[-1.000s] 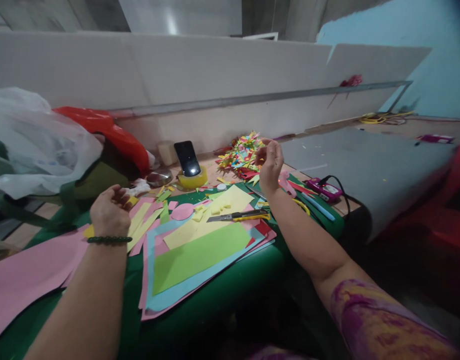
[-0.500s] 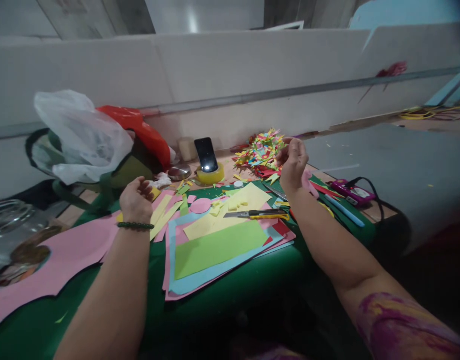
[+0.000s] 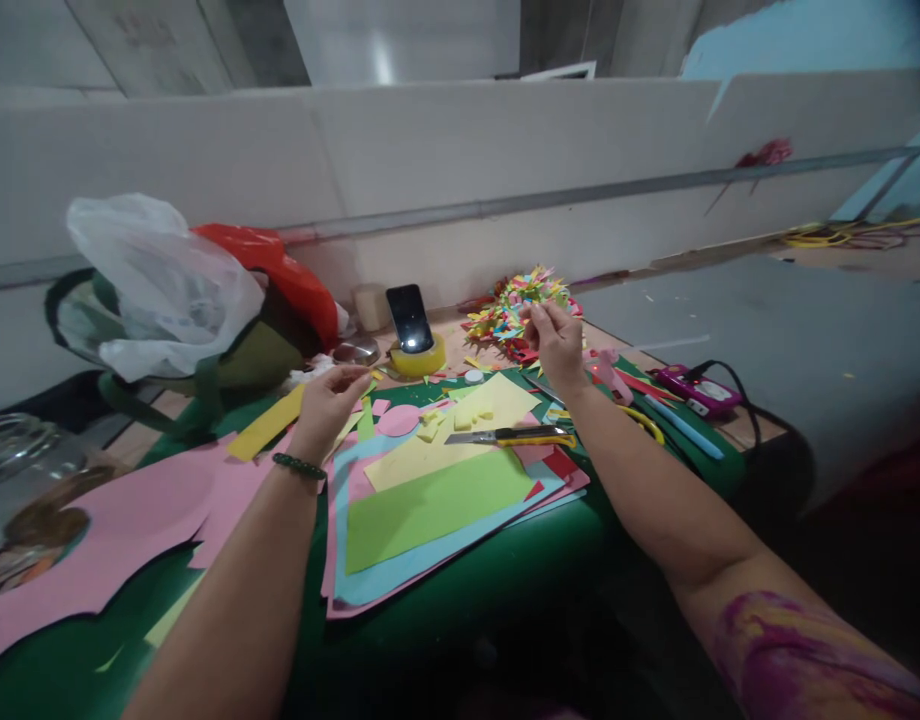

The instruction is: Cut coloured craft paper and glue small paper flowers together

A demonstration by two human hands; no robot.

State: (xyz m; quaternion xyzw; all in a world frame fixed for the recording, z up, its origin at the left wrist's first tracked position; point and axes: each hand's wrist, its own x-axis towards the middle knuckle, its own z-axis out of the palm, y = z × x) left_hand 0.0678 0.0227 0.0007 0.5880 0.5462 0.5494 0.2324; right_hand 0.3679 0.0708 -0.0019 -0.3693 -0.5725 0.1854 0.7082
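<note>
My left hand (image 3: 331,402), with a green bead bracelet (image 3: 299,466) at its wrist, is raised over the paper strips left of the stack. Its fingertips are pressed together; whatever may be between them is too small to make out. Higher up, my right hand (image 3: 557,345) pinches in front of a heap of colourful cut paper pieces (image 3: 516,300), and its fingertips show nothing I can name. Between the hands lie a yellow-handled utility knife (image 3: 535,436), a green paper sheet (image 3: 437,507), cream paper (image 3: 497,400) with small yellow bits (image 3: 430,428), and a pink paper circle (image 3: 398,421).
A phone (image 3: 409,318) leans on a yellow tape roll (image 3: 419,358). At left are a bag (image 3: 261,335), a glass jar (image 3: 25,470) and a large pink sheet (image 3: 145,500). A glue gun (image 3: 610,375), blue stick (image 3: 685,428) and purple device (image 3: 696,392) lie right.
My left hand has moved right, its fingers now stretched toward the middle in a pinch. My right hand has shifted left and slightly down, so the hands are closer together.
</note>
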